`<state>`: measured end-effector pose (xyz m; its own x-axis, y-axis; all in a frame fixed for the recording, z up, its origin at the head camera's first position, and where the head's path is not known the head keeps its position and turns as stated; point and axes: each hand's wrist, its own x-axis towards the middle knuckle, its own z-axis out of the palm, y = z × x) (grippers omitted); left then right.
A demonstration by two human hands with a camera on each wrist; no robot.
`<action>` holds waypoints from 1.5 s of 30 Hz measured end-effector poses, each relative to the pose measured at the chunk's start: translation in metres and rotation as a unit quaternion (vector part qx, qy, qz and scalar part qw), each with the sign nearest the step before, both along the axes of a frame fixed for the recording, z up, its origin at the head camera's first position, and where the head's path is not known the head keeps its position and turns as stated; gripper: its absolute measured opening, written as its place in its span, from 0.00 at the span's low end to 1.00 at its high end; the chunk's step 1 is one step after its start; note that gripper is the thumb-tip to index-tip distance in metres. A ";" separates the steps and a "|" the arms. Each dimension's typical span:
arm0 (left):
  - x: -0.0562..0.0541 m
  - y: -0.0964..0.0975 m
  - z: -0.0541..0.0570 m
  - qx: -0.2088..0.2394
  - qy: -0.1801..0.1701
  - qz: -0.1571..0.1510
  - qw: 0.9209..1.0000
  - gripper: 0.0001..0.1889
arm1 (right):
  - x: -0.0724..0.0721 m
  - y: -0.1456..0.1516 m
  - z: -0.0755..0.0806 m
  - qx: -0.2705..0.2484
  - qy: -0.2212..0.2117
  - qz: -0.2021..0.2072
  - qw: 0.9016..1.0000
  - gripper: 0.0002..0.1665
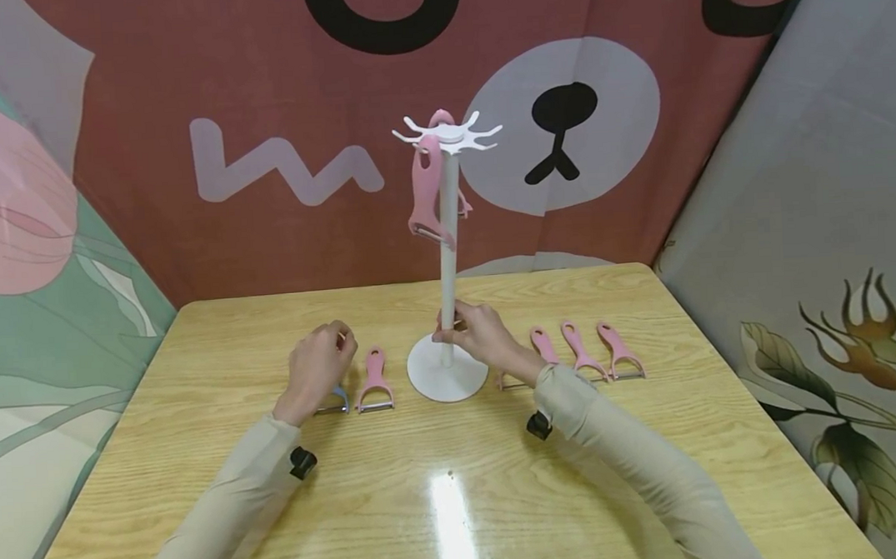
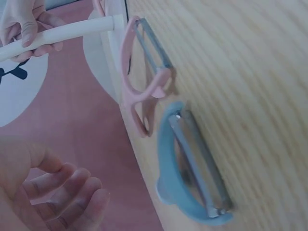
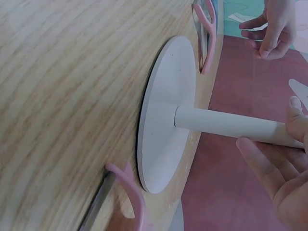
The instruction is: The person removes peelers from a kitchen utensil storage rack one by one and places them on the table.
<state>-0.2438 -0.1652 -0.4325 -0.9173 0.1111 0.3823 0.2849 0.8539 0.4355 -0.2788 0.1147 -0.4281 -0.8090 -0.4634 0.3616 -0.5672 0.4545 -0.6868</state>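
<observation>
My right hand (image 1: 486, 338) holds the lower pole of a white rack (image 1: 450, 258), thumb and fingers around it. The rack stands upright on a round base, with curved hooks at its top. One pink peeler (image 1: 425, 189) hangs from a front-left hook, and another pink peeler (image 1: 442, 117) hangs behind, partly hidden by the pole. Just above a blue peeler (image 2: 166, 154) hovers my left hand (image 1: 318, 367), fingers loosely curled around nothing. It hides most of that peeler in the head view. A pink peeler (image 1: 375, 373) lies between the blue one and the base.
To the right of the base, three pink peelers lie in a row: a near one (image 1: 543, 344) partly behind my right wrist, a middle one (image 1: 574, 341) and an outer one (image 1: 618, 347). A printed cloth (image 1: 289, 245) hangs behind the wooden table (image 1: 367, 500).
</observation>
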 end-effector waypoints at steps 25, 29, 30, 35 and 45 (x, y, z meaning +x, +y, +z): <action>-0.010 0.015 0.017 0.046 0.056 -0.010 0.997 0.08 | -0.003 0.001 0.010 0.039 -0.030 0.025 0.998 0.10; -0.011 0.018 0.018 0.058 0.075 -0.015 0.995 0.08 | -0.004 0.001 0.010 0.039 -0.042 0.024 0.998 0.10; -0.011 0.019 0.018 0.062 0.082 -0.017 0.995 0.08 | -0.005 0.001 0.010 0.038 -0.044 0.025 0.998 0.10; -0.012 0.022 0.021 0.076 0.112 -0.027 0.990 0.08 | -0.007 0.002 0.009 0.036 -0.035 0.032 0.998 0.10; -0.014 0.027 0.026 0.090 0.127 -0.031 0.987 0.10 | -0.008 0.002 0.007 0.038 -0.029 0.038 0.998 0.10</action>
